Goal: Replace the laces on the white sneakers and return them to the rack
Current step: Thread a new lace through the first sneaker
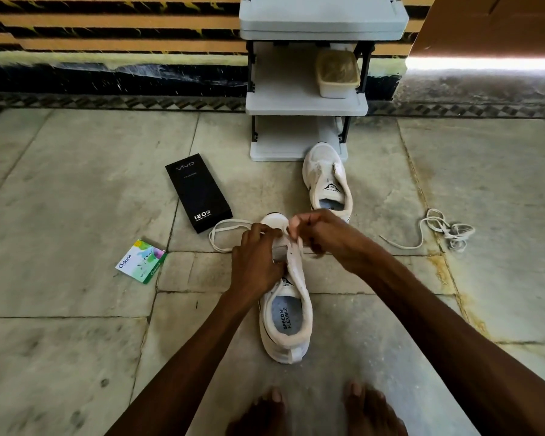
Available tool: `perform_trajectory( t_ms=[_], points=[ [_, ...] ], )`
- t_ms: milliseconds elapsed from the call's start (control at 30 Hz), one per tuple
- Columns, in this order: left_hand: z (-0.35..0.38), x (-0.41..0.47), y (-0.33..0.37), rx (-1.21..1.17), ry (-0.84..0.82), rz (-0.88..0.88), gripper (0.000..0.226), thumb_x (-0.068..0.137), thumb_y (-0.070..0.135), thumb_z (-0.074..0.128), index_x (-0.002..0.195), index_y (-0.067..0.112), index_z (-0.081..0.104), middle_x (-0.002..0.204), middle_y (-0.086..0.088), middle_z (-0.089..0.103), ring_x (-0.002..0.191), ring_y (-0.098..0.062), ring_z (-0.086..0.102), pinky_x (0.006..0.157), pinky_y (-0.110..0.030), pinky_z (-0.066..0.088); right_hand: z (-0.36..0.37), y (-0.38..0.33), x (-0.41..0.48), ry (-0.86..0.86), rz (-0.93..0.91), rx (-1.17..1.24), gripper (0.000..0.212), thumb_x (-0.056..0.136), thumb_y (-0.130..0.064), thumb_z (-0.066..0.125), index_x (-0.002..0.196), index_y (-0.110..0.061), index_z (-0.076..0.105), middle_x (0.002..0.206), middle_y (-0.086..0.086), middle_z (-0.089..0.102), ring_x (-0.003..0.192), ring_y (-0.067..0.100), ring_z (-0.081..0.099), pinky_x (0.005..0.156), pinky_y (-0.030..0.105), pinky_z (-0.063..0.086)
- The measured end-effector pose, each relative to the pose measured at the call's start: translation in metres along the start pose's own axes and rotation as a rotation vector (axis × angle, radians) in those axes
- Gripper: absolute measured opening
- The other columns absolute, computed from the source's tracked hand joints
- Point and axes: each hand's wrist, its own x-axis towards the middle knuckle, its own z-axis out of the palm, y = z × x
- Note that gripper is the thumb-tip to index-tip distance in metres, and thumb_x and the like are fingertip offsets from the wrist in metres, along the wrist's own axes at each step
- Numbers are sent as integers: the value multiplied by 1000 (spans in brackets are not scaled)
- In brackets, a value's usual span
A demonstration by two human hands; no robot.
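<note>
A white sneaker (288,322) stands on the stone floor in front of me, toe pointing away. My left hand (255,262) grips its left eyelet flap near the toe. My right hand (315,232) pinches a white lace (224,229) at the front eyelets; the lace loops out to the left of the toe. A second white sneaker (328,180) without laces sits further off, its toe against the bottom of the grey shoe rack (306,102). A loose white lace (444,231) lies tangled on the floor at the right.
A black phone box (199,191) lies left of the far sneaker. A small green and white packet (140,261) lies further left. A plastic container (337,73) sits on the rack's middle shelf. My bare feet (315,410) are at the bottom edge.
</note>
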Motion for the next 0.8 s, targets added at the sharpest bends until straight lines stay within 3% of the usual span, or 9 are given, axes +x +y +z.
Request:
perform_trajectory(
  t_ms=[100,233,467,533,633,700,800],
  points=[
    [3,-3,0,5,6,-21,63,84,35,70,140,29,43,144,1,36,133,-22,34,104,-46,34,-7,-15,-6,33,-127,109,42,101,-11,45,60,-18,56,64,9,38,48,6,28,48,21,23],
    [3,-5,3,44,7,-23,61,86,36,67,141,30,42,145,2,35,134,-21,33,103,-46,32,-4,-24,-19,59,-174,175,39,104,-16,44,66,-11,54,49,-9,38,44,2,29,47,17,25],
    [0,-10,4,67,19,-52,62,83,39,69,139,37,43,139,3,33,128,-20,34,99,-41,32,-14,-58,-33,87,-315,301,35,103,-21,45,73,-9,56,53,-7,37,49,5,29,49,18,28],
    [0,-12,4,111,23,-50,62,84,45,66,140,39,40,137,2,32,125,-20,36,98,-41,34,-13,-51,-27,128,-254,183,32,101,-24,50,76,-11,64,50,-10,41,46,4,33,47,17,29],
    [-1,-12,6,196,8,-61,64,89,49,59,145,38,32,135,-3,35,122,-23,42,99,-43,35,-15,-30,-11,218,-143,-352,24,94,-30,64,76,-15,70,57,-7,58,50,2,48,50,19,36],
    [-2,-12,9,240,-9,-69,63,93,48,54,148,35,27,135,-8,39,120,-26,48,102,-45,34,-13,-14,-3,220,-66,-701,27,91,-31,67,74,-11,66,67,1,59,63,12,54,55,25,38],
    [-5,-13,14,260,-43,-62,59,99,42,45,151,29,23,133,-10,50,118,-26,52,105,-43,31,-8,6,0,204,-10,-889,9,86,-23,70,80,-18,66,76,4,63,77,25,63,68,31,49]
  ],
)
